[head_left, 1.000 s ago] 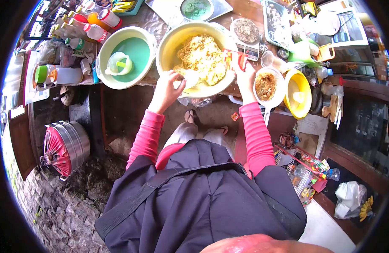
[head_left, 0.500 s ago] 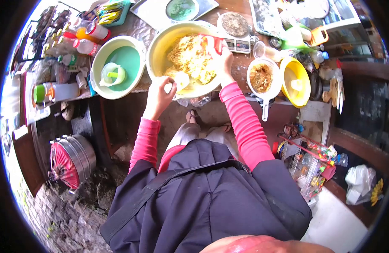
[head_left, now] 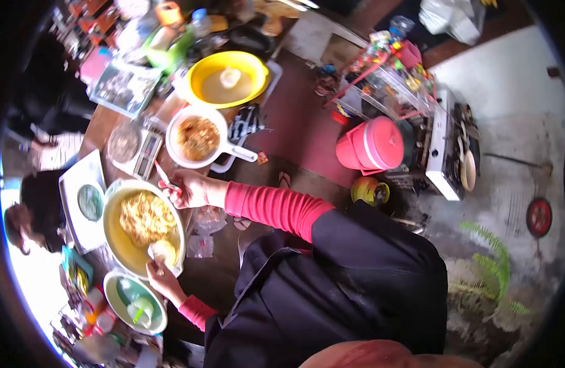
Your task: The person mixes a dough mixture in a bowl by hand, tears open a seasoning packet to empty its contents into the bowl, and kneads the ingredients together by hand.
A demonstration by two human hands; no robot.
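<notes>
A large pale basin (head_left: pixel 179 236) holds a heap of yellow, crumbly-looking food (head_left: pixel 146 218). My left hand (head_left: pixel 164 279) is closed on the edge of a small white bowl (head_left: pixel 164 252) at the basin's near rim; what the bowl holds is unclear. Just outside the rim, my right hand (head_left: pixel 189 187) closes around a slim red utensil (head_left: pixel 164 175), whose exact kind I cannot make out. Close to that hand are a kitchen scale (head_left: pixel 147 153) and a white handled pan or strainer (head_left: pixel 171 138) with brown food inside.
A yellow tub (head_left: pixel 199 92) with cloudy liquid stands beyond the white pan. Beside the basin is a pale tub (head_left: pixel 114 310) with a green inside and a small cup. Off the table stand a pink bucket (head_left: pixel 368 147) and a stove (head_left: pixel 443 147). People are at the left.
My view has swung to the right, bringing the bucket and stove in. My right hand has come out of the basin with the red utensil; my left hand still holds the small bowl.
</notes>
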